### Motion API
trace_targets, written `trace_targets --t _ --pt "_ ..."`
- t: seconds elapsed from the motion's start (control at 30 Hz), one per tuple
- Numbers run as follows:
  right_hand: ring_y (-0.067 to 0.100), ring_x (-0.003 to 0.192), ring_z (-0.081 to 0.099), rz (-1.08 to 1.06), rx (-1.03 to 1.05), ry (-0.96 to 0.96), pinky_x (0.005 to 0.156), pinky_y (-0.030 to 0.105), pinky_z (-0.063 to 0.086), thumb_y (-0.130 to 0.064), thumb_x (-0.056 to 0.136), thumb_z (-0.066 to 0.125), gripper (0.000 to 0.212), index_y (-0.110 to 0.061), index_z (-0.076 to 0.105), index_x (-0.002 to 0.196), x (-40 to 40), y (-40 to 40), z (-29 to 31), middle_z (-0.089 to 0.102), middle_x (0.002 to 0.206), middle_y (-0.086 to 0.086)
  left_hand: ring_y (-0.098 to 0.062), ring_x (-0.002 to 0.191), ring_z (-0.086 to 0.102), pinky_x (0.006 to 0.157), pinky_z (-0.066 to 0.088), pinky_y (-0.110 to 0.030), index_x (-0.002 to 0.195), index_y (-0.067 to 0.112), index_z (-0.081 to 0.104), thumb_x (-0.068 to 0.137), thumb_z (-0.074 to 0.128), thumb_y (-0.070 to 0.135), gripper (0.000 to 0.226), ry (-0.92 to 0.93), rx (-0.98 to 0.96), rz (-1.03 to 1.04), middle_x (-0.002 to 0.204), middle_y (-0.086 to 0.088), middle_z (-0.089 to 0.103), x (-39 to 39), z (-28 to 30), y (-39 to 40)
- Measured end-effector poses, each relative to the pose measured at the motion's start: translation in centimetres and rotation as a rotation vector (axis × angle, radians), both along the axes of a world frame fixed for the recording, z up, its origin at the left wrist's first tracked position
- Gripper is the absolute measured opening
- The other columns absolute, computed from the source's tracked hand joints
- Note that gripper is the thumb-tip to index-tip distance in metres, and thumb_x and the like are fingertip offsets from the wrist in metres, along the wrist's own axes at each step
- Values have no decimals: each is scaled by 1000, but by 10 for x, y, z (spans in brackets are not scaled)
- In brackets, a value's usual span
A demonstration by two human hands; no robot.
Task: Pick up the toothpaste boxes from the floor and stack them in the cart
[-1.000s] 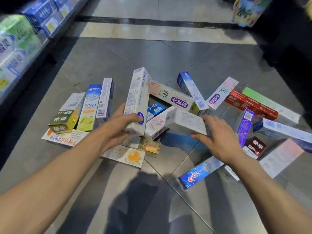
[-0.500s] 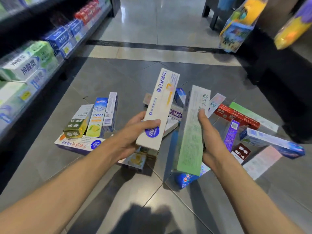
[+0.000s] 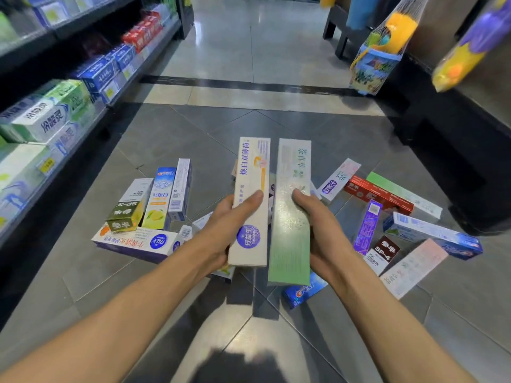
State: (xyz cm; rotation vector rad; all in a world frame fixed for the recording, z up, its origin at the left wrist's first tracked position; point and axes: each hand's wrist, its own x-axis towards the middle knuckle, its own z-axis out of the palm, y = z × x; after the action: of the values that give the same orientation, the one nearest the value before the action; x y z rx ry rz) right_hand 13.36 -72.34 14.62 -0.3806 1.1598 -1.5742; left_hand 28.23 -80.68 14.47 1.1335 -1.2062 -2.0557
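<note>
My left hand (image 3: 226, 228) grips a long white toothpaste box with purple lettering (image 3: 253, 183), lifted above the floor. Right beside it, my right hand (image 3: 318, 230) grips a pale green and white toothpaste box (image 3: 291, 167), also held up lengthwise. Under and around both hands, several more toothpaste boxes lie scattered on the grey tiled floor (image 3: 171, 139): a green and gold SP-3 box (image 3: 125, 214), a blue box (image 3: 301, 293), a purple box (image 3: 367, 228), a red box (image 3: 378, 193). No cart is in view.
Store shelves (image 3: 63, 87) stocked with boxed toothpaste run along the left. A dark display unit (image 3: 456, 128) stands on the right, with netted toys (image 3: 378, 48) hanging from it. The aisle floor stretches away ahead.
Both hands have lifted their boxes off the pile and brought them side by side, turned lengthwise. The view has tilted up along the aisle.
</note>
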Motion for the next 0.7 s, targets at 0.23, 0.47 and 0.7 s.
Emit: trace_targets --t 0.23,0.47,0.7 --pt "26 106 73 -8 -6 314 95 49 57 -23 100 60 34 -30 57 134 14 -2 90 74 119 1 -33 99 74 87 59 -58 132 21 58 91 70 39 46 13 -5 122 110 -10 76 12 94 15" --pt "32 110 71 2 -61 278 98 58 53 -30 96 66 53 -38 48 145 25 18 285 65 136 4 -29 101 74 89 58 -53 127 28 61 82 76 48 52 36 -58 103 113 -4 76 26 285 35" --pt "33 107 72 17 -140 258 89 49 59 -29 92 64 52 -36 50 142 33 60 540 72 123 7 -22 108 72 93 55 -49 128 39 57 87 70 47 44 60 -281 99 119 3 73 32 536 75"
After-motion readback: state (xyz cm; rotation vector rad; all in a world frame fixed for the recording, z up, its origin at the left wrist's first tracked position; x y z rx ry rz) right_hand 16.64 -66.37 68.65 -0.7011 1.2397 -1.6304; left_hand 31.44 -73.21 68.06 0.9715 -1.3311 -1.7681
